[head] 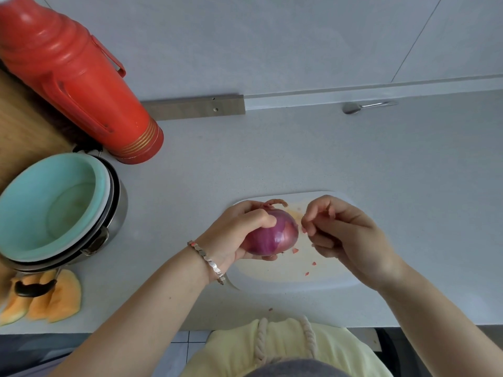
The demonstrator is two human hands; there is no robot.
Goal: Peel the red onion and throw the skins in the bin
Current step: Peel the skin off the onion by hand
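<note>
Glossy, round purple-red onion [273, 233]: clasped in the left hand [239, 231] above the near-left part of a white, rounded plastic cutting board [313, 281]; a dry, curled papery skin strip [276, 204] sticks out at its far end. Right hand [351, 238]: just beside the onion, fingers curled and pinched; whether they hold anything cannot be told. Small reddish skin flakes [295, 250]: scattered on the board. Faceted silver bracelet [208, 261]: left wrist.
</note>
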